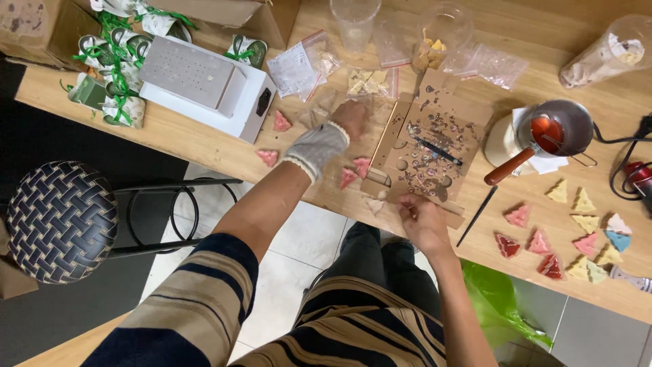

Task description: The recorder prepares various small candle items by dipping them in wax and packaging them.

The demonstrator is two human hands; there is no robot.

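Plainly, the left hand (350,119) reaches to the far side of the cardboard sheet (435,146), its wrist wrapped in a grey cloth band (316,148); its fingers curl over a clear plastic bag (319,112) on the table (204,146), but whether they grip it I cannot tell. The right hand (421,221) rests at the near edge of the sheet, fingers bent down on it, seemingly pinning it. Pink triangular pieces (354,171) lie just left of the sheet, under the left forearm. A sweep of that forearm could likely knock them off the near table edge, which is close. The sheet overhangs that edge slightly, so a slip of the right hand might tip its small scraps and the thin dark tool (438,151) onto the lap. The pot with red liquid (553,129) stands right, near enough to be jostled
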